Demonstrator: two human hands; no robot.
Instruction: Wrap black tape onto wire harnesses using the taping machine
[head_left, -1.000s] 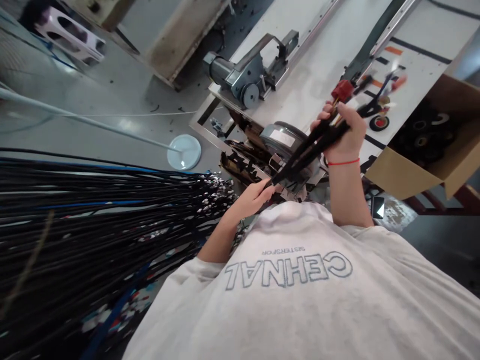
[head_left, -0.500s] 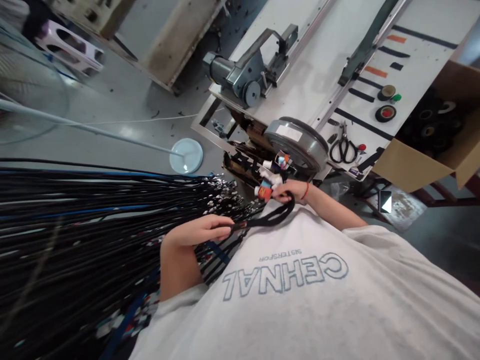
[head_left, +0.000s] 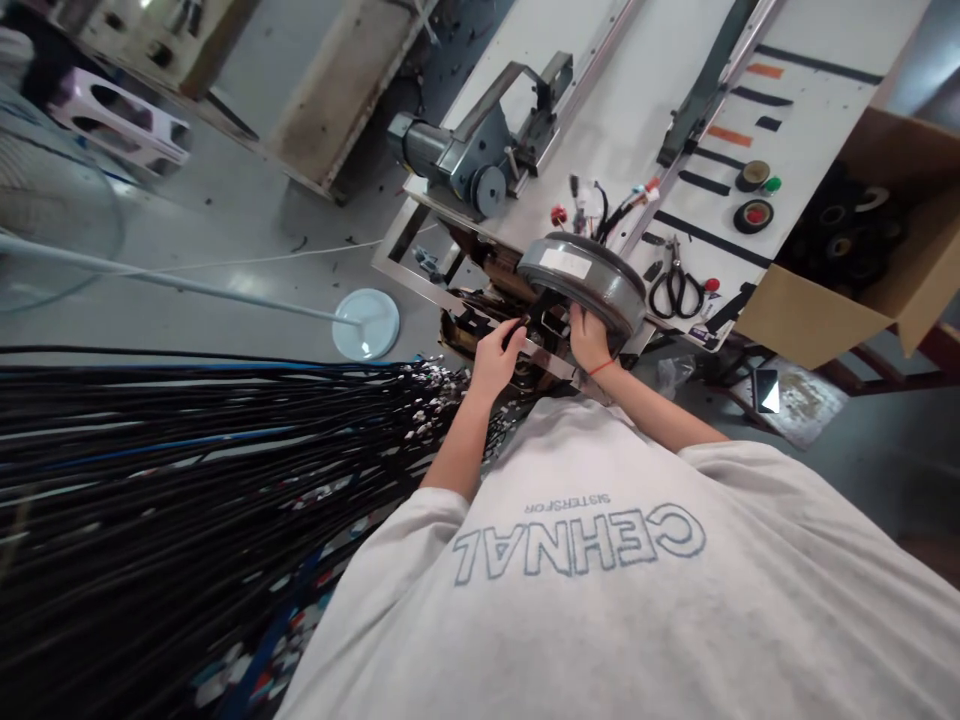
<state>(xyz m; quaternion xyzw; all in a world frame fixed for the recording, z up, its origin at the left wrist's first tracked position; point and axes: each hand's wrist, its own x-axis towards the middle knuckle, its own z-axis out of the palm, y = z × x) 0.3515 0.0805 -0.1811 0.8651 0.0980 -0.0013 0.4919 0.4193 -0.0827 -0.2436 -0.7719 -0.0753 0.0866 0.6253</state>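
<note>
My left hand (head_left: 496, 358) is closed, its thumb and fingers pinching a black wire harness (head_left: 546, 303) at the near side of a round grey drum-like ring (head_left: 576, 275). Colored connectors and short wire ends (head_left: 611, 208) stick out past the far side of the ring, above the white table. My right hand (head_left: 589, 340) is raised against the near face of the ring, close to the harness. Its fingertips are partly hidden there, and I cannot make out what they grip.
A motor unit (head_left: 457, 165) is mounted left on the white worktable (head_left: 637, 90). Scissors (head_left: 676, 285), tape rolls (head_left: 753, 216) and tape strips lie to the right, beside a cardboard box (head_left: 795, 315). Many black cables (head_left: 225, 450) hang at left, near a fan's round base (head_left: 365, 323).
Both hands have moved forward to the ring with the wire harness, the left one also to the right. The connectors, earlier in my right hand, now show beyond the ring.
</note>
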